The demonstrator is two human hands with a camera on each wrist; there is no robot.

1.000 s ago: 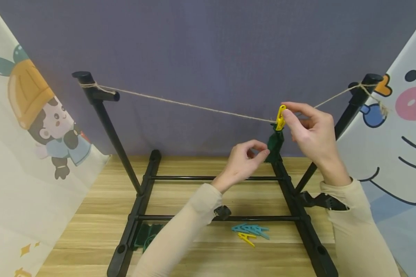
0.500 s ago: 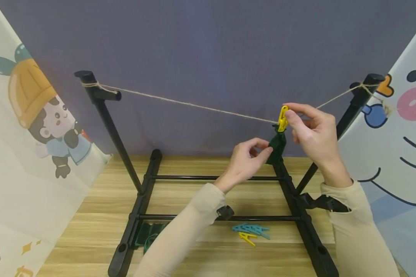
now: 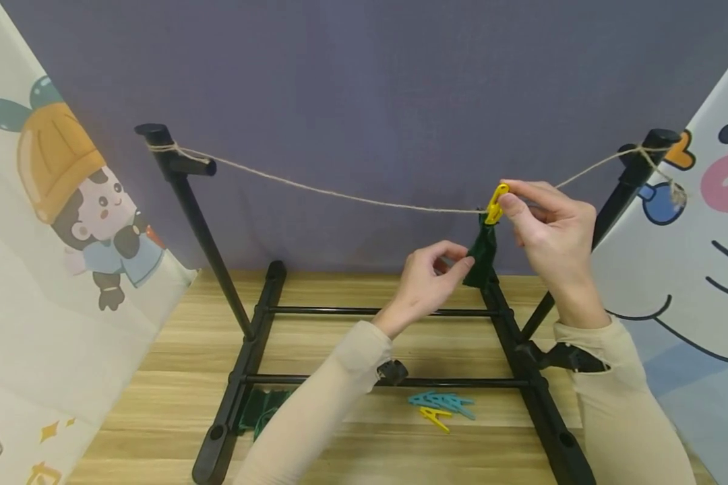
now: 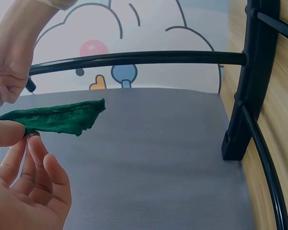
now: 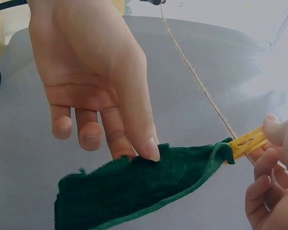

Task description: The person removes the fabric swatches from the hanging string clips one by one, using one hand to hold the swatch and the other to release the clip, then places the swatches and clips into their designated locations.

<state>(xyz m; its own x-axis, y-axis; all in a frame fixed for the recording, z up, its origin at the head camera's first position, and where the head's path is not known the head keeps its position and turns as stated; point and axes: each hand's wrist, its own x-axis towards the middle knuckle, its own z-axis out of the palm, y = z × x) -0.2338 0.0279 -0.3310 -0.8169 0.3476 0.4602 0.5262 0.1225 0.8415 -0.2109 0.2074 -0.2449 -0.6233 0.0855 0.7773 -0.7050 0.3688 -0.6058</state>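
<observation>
My right hand (image 3: 558,246) pinches a yellow clothespin (image 3: 495,205) between thumb and forefinger. The clothespin's tip bites the top of a small dark green velvety cloth (image 3: 482,259) at the twine line (image 3: 340,196); whether the twine lies inside its bite I cannot tell. Lower down, my left hand (image 3: 427,279) pinches one edge of the hanging cloth with thumb and forefinger. In the right wrist view the cloth (image 5: 134,187) spreads out from the clothespin (image 5: 248,143), its upper corner folded over. The left wrist view has the cloth (image 4: 62,117) held by the left thumb.
Twine runs between the left post (image 3: 197,242) and right post (image 3: 619,195) of a black frame. On the wooden table (image 3: 352,444) lie several blue clothespins (image 3: 439,402), a yellow one (image 3: 435,417) and a folded green cloth (image 3: 261,407). A grey backdrop (image 3: 340,81) stands behind.
The twine, nearly straight before, now sags in a curve left of the clothespin. The clothespin has shifted slightly right and leans more. Both hands keep their hold.
</observation>
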